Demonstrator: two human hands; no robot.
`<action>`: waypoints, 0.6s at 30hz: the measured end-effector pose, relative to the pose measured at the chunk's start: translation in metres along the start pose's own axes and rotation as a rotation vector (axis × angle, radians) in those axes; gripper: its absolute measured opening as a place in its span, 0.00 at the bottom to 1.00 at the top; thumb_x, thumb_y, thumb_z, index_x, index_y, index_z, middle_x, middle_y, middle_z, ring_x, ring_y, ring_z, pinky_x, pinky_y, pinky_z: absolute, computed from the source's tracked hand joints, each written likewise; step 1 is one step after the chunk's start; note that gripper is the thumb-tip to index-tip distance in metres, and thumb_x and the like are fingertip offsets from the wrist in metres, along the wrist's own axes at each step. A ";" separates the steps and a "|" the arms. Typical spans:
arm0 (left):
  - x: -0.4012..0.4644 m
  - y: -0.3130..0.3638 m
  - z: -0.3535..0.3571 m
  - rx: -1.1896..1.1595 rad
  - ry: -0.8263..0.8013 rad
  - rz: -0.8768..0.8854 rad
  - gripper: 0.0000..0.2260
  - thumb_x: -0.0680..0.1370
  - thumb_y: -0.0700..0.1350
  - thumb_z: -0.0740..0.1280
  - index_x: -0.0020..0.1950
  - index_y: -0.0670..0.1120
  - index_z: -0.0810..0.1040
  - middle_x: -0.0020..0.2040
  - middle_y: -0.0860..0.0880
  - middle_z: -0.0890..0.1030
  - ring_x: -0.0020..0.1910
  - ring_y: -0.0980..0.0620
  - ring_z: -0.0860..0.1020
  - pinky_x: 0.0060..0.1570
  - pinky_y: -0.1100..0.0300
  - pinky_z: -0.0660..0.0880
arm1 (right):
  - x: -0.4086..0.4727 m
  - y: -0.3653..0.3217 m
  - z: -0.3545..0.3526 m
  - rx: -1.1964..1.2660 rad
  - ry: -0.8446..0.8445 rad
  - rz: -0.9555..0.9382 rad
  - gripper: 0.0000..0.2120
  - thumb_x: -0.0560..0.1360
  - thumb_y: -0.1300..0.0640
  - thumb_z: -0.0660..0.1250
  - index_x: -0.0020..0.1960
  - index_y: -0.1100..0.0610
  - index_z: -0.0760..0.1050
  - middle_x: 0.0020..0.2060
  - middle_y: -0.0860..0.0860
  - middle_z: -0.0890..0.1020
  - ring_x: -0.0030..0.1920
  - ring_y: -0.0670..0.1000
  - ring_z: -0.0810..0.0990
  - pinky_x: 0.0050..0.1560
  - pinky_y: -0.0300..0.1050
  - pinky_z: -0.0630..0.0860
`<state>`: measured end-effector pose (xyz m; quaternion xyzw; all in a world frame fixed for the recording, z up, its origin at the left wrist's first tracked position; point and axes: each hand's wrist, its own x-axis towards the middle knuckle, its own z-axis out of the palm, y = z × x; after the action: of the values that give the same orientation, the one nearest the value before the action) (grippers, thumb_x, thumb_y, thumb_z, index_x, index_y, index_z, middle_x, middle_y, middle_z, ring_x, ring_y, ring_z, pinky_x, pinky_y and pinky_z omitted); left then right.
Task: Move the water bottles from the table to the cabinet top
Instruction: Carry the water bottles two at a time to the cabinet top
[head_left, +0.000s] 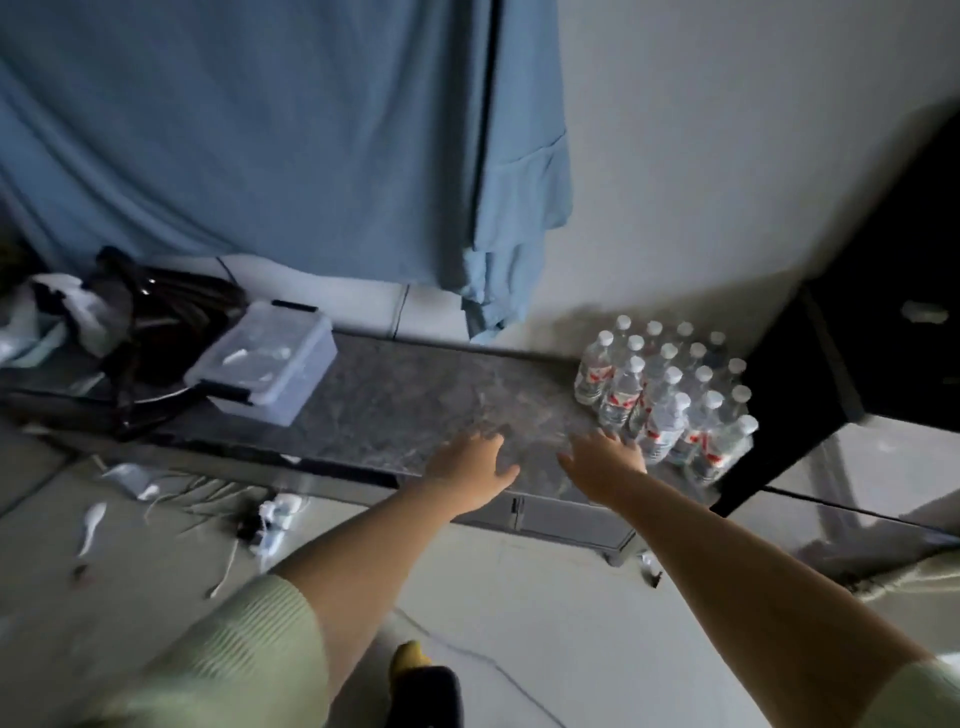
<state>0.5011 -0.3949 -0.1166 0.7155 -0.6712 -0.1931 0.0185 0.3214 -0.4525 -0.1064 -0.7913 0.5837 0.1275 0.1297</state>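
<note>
Several clear water bottles (670, 395) with white caps and red labels stand packed together at the right end of a low cabinet top (395, 400) of dark marbled stone. My left hand (472, 465) hovers open over the cabinet's front edge and holds nothing. My right hand (608, 460) is open too, with its fingers spread, just left of the nearest bottles. Whether it touches them I cannot tell. The frame is blurred.
A clear lidded plastic box (265, 361) and a dark bag (161, 322) sit on the cabinet's left part. A blue cloth (291, 140) hangs on the wall behind. A dark table (841, 374) stands at right. Cables and white spoons (93, 525) litter the floor.
</note>
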 end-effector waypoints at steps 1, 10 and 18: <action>-0.018 -0.013 0.000 0.015 -0.005 -0.042 0.21 0.78 0.59 0.60 0.64 0.46 0.73 0.62 0.44 0.77 0.61 0.41 0.75 0.56 0.50 0.72 | -0.004 -0.017 0.002 -0.019 -0.010 -0.055 0.21 0.81 0.44 0.52 0.70 0.51 0.67 0.70 0.54 0.70 0.69 0.57 0.68 0.68 0.57 0.63; -0.183 -0.165 -0.028 -0.040 0.114 -0.468 0.20 0.79 0.58 0.59 0.62 0.44 0.73 0.61 0.41 0.77 0.62 0.41 0.74 0.57 0.50 0.73 | -0.045 -0.223 0.014 -0.202 0.007 -0.510 0.23 0.81 0.42 0.48 0.70 0.53 0.66 0.68 0.55 0.71 0.68 0.57 0.69 0.65 0.56 0.66; -0.350 -0.298 -0.040 -0.035 0.181 -0.720 0.22 0.79 0.59 0.58 0.65 0.45 0.72 0.61 0.43 0.77 0.62 0.42 0.75 0.61 0.50 0.72 | -0.120 -0.424 0.045 -0.348 0.025 -0.853 0.21 0.81 0.43 0.55 0.70 0.51 0.65 0.69 0.55 0.69 0.70 0.58 0.68 0.67 0.59 0.65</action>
<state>0.7890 -0.0360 -0.0770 0.9196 -0.3685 -0.1347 0.0210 0.6903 -0.2084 -0.0822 -0.9724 0.1770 0.1494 0.0288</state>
